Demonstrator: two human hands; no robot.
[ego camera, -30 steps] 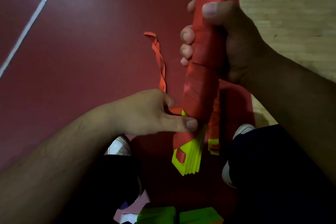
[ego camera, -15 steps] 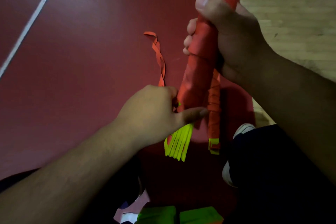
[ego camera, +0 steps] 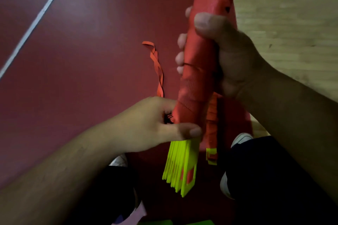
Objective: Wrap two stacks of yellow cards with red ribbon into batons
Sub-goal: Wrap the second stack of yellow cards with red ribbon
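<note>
Baton (ego camera: 199, 82) rotated in right hand (ego camera: 236, 60); yellow cards (ego camera: 182, 166) jut farther toward 6 o'clock; left hand (ego camera: 142, 126) thumb now pinches wrap's lower edge.

Probably a sports hall. A dark red floor (ego camera: 91, 64) carries a white painted line (ego camera: 37, 20); pale wooden flooring (ego camera: 292, 14) lies beside it.

The near baton (ego camera: 199, 71), a stack of yellow cards wound tightly in red ribbon, stands nearly upright. The right hand (ego camera: 232, 56) grips it at mid-length and the left hand (ego camera: 150, 126) pinches its lower end. Its bare yellow card ends (ego camera: 181, 168) fan out below the wrap. A second wrapped baton (ego camera: 212, 124) lies on the floor (ego camera: 91, 60) behind it, and a twisted loose ribbon strip (ego camera: 157, 67) lies nearby.
</note>
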